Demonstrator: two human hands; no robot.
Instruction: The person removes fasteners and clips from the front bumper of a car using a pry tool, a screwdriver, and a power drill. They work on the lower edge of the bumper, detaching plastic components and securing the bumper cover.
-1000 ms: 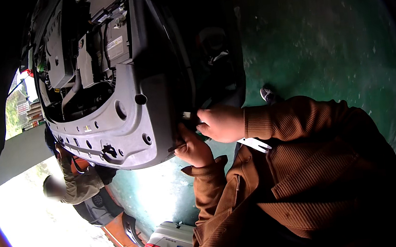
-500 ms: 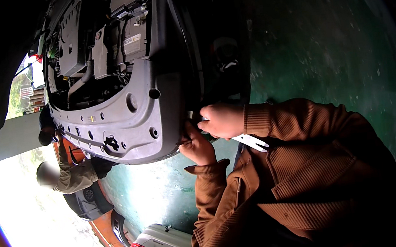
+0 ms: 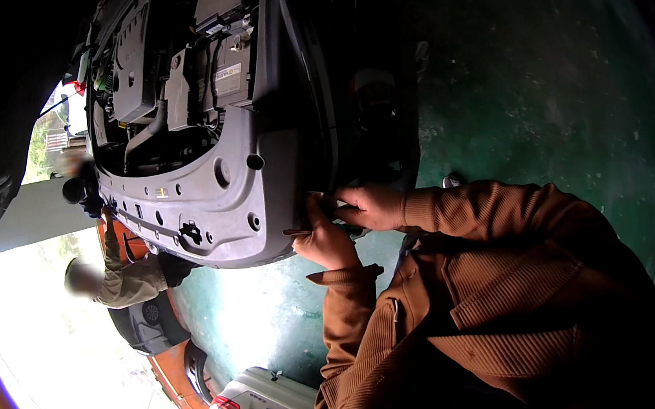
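Note:
My left hand (image 3: 324, 238) is closed at the front corner of a car with exposed engine, beside a grey front panel (image 3: 242, 173); its thumb points up into the dark seam. A small dark sliver sticks out beside it, too small to name. My right hand (image 3: 369, 207) is just to the right, fingers bent into the black trim (image 3: 315, 158) along the corner. What either hand grips is hidden. The engine bay holds a battery (image 3: 228, 72) and dark covers (image 3: 133, 65).
A co-worker in an olive sleeve (image 3: 126, 283) works at the panel's far left, near another dark-haired person (image 3: 78, 193). Orange (image 3: 175, 381) and white (image 3: 259, 392) cars stand below left in bright light. Green floor (image 3: 531, 106) extends rightward; a shoe (image 3: 451, 181) rests on it.
My right hand has moved slightly down. The white forked piece seen below it earlier is now out of sight. The co-workers at the left have shifted, and the view has moved slightly.

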